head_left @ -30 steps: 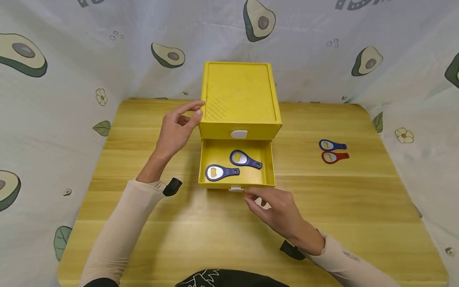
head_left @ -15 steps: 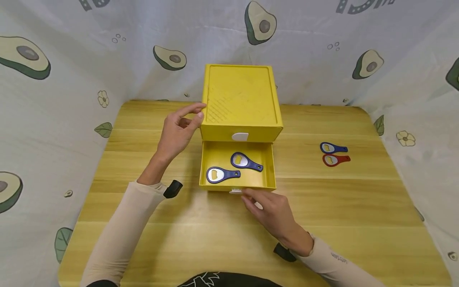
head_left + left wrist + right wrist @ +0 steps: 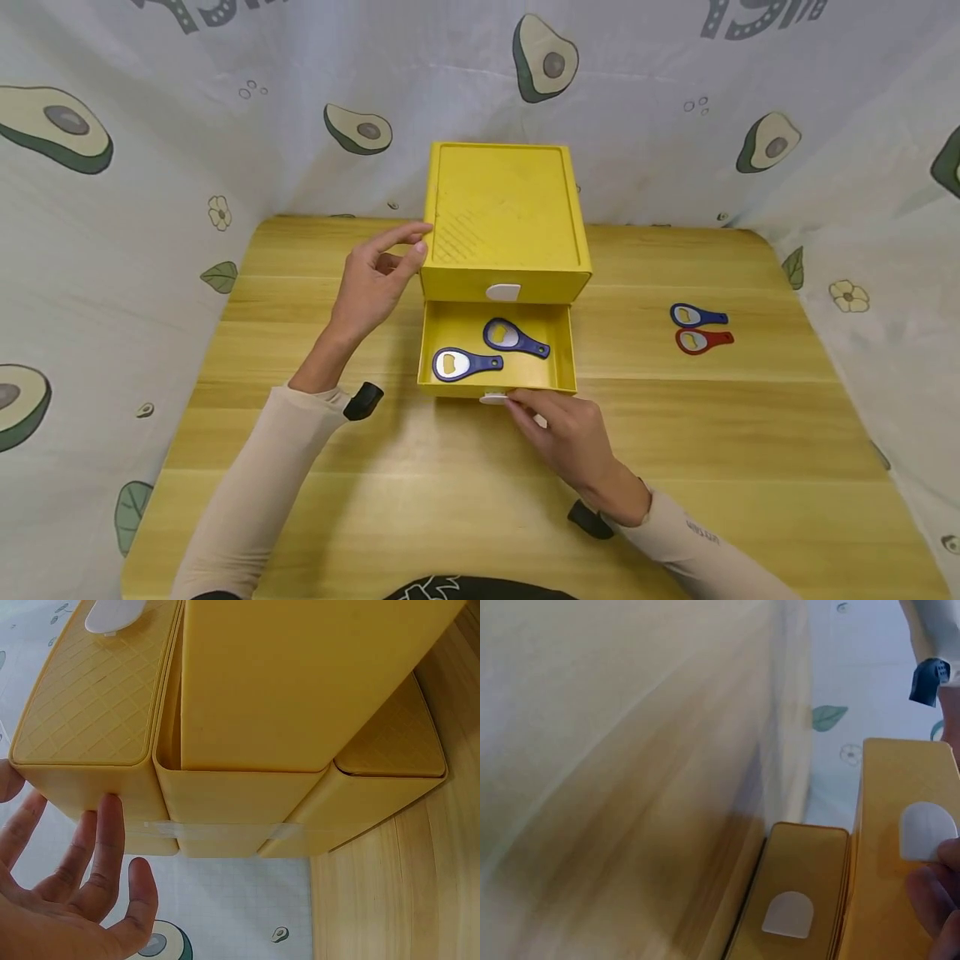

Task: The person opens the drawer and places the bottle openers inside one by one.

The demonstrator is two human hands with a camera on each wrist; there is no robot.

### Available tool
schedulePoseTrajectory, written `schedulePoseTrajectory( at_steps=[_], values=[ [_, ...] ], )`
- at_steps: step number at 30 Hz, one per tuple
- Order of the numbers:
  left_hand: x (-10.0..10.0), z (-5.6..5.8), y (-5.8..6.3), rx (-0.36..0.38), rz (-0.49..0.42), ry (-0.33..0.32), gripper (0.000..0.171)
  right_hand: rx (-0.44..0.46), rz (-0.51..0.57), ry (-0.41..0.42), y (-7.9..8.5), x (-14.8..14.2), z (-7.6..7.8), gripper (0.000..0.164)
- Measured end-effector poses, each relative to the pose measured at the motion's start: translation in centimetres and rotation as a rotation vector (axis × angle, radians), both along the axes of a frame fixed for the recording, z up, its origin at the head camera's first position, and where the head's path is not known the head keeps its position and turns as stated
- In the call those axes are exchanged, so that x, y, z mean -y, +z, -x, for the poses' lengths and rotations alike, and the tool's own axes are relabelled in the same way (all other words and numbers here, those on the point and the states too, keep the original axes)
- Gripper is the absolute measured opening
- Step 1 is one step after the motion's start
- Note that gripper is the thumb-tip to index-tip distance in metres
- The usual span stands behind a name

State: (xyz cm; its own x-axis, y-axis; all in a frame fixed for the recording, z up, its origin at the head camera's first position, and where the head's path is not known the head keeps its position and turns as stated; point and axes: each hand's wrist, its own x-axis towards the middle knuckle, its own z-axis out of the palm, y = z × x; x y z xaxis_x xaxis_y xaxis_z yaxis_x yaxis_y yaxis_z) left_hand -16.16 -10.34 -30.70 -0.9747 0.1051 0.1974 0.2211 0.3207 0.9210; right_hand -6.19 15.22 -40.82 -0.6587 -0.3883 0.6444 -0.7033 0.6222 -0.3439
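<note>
A yellow drawer cabinet [image 3: 506, 208] stands on the table with its middle drawer [image 3: 555, 367] pulled out. Inside that drawer lie two blue bottle openers, one at the front left [image 3: 480, 364] and one farther back [image 3: 528, 342]. My right hand [image 3: 570, 433] pinches the white drawer handle [image 3: 928, 831] between thumb and fingers. With loosely extended fingers, my left hand [image 3: 367, 287] touches the cabinet's left side near the top; the left wrist view shows its fingertips [image 3: 110, 806] against the side wall.
To the right of the cabinet, a blue bottle opener [image 3: 697, 316] and a red bottle opener [image 3: 703, 341] lie side by side on the wooden table [image 3: 675, 450]. An avocado-print cloth [image 3: 450, 75] hangs behind and at both sides.
My right hand has moved left and taken hold of the drawer handle. The drawer, with both openers in it, has slid slightly inward. My left hand stays at the cabinet's side.
</note>
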Motion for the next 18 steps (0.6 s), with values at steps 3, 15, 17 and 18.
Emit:
schedulePoseTrajectory(
  at_steps=[3,15,17,18],
  values=[
    [0.0,0.1,-0.1,0.0,-0.019,-0.007,0.033,0.01,0.013,0.002,-0.1,0.0,0.6,0.031],
    [0.1,0.2,-0.1,-0.015,-0.028,-0.021,0.033,0.034,0.065,0.003,0.1,0.3,3.5,0.011],
    [0.1,0.1,-0.1,-0.015,-0.029,-0.02,0.033,0.027,0.065,-0.005,0.1,0.3,4.1,0.013],
    [0.1,0.1,-0.1,-0.015,-0.03,-0.02,0.033,0.026,0.064,-0.011,0.0,0.4,4.4,0.013]
  ],
)
